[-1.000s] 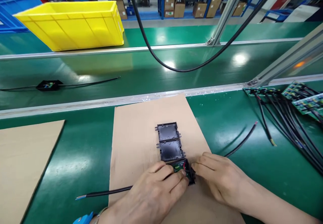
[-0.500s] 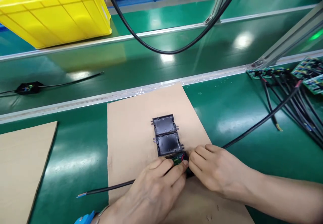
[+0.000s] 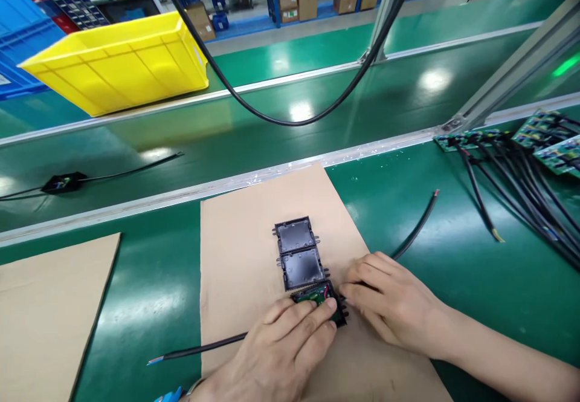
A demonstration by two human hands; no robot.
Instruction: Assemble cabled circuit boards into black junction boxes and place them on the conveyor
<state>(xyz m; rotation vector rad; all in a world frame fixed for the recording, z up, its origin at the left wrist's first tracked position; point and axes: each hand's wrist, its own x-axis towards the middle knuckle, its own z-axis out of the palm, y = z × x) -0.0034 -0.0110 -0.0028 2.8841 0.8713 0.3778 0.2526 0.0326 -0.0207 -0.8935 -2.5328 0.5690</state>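
Two black plastic trays [image 3: 299, 252] lie end to end on a cardboard sheet [image 3: 240, 257]. Just below them sits a black case with a green circuit board [image 3: 317, 295] inside. My left hand [image 3: 290, 341] rests over this case, its fingers extended and pressing on the board. A black cable [image 3: 199, 349] with bared ends comes out to the left from under that hand. My right hand [image 3: 389, 299] is closed at the case's right side, pinching the black cable [image 3: 419, 223] that leads off to the upper right.
Circuit boards with bundled black cables [image 3: 525, 184] lie at right. A yellow bin [image 3: 131, 69] stands at upper left, near a black case with cables [image 3: 64, 183]. A black cable loop [image 3: 290, 123] hangs ahead. Another cardboard sheet [image 3: 54, 305] is at left.
The view has shifted. More of the case and board now shows between my hands. The right cable's free end has pulled back from the cable bundle and lies nearer my right hand.
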